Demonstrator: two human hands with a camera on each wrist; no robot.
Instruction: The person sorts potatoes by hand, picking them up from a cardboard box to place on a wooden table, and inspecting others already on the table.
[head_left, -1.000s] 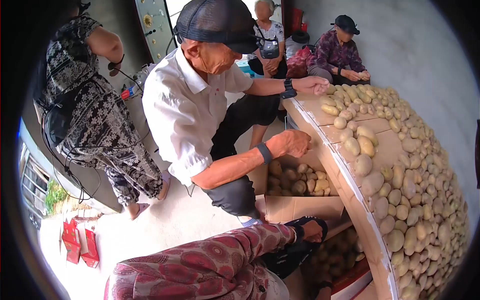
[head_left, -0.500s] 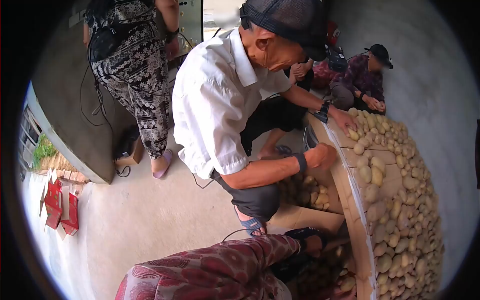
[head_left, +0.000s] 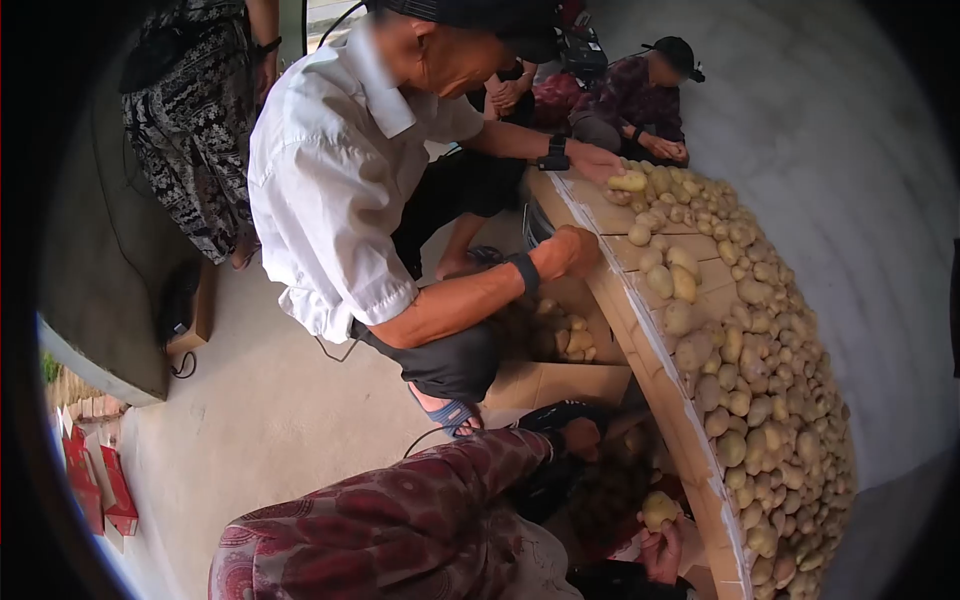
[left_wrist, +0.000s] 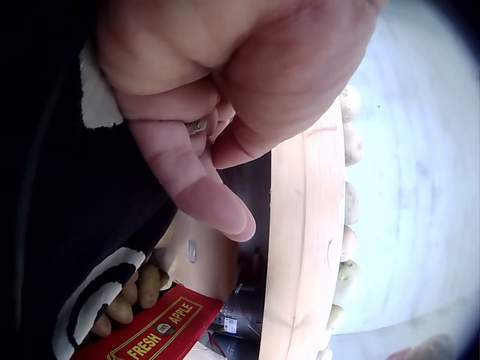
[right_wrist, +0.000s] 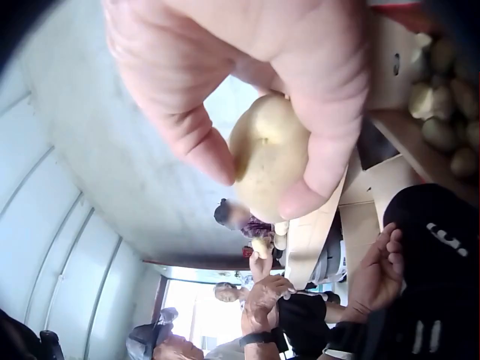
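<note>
My right hand (head_left: pixel 662 555) pinches a pale yellow potato (head_left: pixel 658 510) between thumb and fingers, over the dark gap beside the cardboard edge. In the right wrist view the potato (right_wrist: pixel 271 154) is round and smooth, with a small dimple. My left hand (head_left: pixel 582 438) hangs by my knee, near the open boxes, with its fingers loosely bent. The left wrist view shows nothing in that hand (left_wrist: pixel 217 97), and a ring is on one finger. Below it stands a red box (left_wrist: pixel 161 330) marked FRESH APPLE, with potatoes (left_wrist: pixel 135 292) beside it.
A large heap of potatoes (head_left: pixel 760 420) covers the cardboard surface (head_left: pixel 625 250) on my right. Across from me a person in a white shirt (head_left: pixel 335 180) squats by a box of potatoes (head_left: pixel 565 335). Another person in a cap (head_left: pixel 635 100) sits farther back. Red cartons (head_left: pixel 105 480) lie at left.
My right hand has risen into fuller view with the potato. The white-shirted person's far hand now holds a potato at the heap's edge. The head view has swung about.
</note>
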